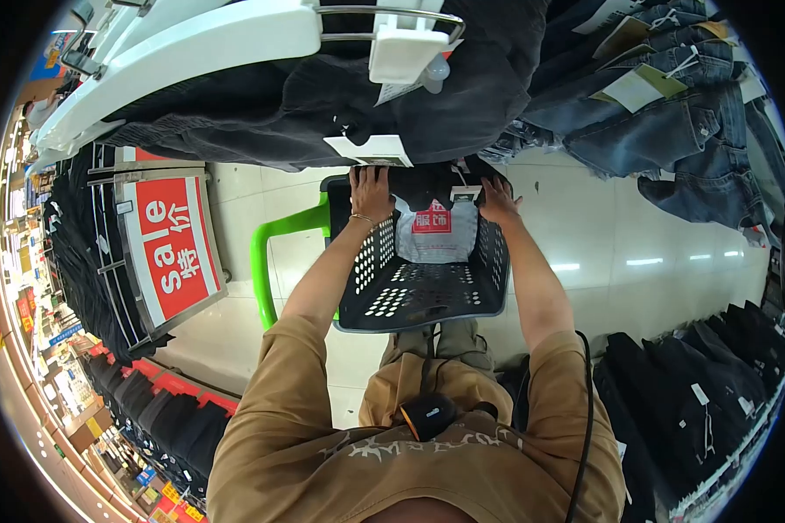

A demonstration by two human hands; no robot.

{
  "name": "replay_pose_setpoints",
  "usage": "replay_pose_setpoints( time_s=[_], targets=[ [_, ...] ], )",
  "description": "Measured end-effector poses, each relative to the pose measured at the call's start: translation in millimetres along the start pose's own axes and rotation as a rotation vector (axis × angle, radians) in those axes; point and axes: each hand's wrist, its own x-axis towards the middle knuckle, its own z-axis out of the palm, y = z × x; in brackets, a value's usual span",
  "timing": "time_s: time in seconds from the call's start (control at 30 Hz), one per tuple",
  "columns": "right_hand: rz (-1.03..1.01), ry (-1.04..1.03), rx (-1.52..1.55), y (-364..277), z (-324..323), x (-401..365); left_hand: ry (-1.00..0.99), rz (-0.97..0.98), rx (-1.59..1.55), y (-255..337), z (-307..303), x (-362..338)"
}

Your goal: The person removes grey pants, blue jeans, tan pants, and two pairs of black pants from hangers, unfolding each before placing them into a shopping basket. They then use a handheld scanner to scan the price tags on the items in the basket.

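1. Tan shirt (410,471) is sitting closest.
2. Left hand (371,193) and right hand (500,200) are pressing the dark garment (427,179) at the basket's (410,296) far rim — fingers spread.
3. It's looking soft and floppy — gripping the folded edges seems best.

Red sign (173,246) on the left rack: "sale" in white, with 特价 beside it. In the black basket (427,292), a grey bag (436,240) shows a red logo with white characters, too blurred to read. The print on the jeans' paper tags (641,87) is too small to read.
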Motion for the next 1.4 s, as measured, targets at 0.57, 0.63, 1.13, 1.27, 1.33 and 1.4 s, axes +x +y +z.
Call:
replay_pose_setpoints(
  time_s=[0.57,0.63,1.13,1.27,1.33,1.4],
  targets=[
    [0.064,0.307,0.571,68,119,-171,0.705,-0.164,-0.363,20,-193,-181],
    [0.072,0.325,0.56,94,129,-188,0.694,-0.257,-0.291,1,-209,-198],
    [0.474,0.037,1.072,144,169,-329,0.125,-0.433,-1.135,-50,-173,-225],
    [0.45,0.037,1.087,161,198,-343,0.084,-0.407,-1.218,-35,-165,-221],
    [0.449,0.057,1.114,162,197,-350,0.087,-0.4,-1.239,-23,-163,-218],
    [0.517,0.083,1.197,163,193,-359,0.089,-0.399,-1.256,-11,-157,-213]
  ],
)
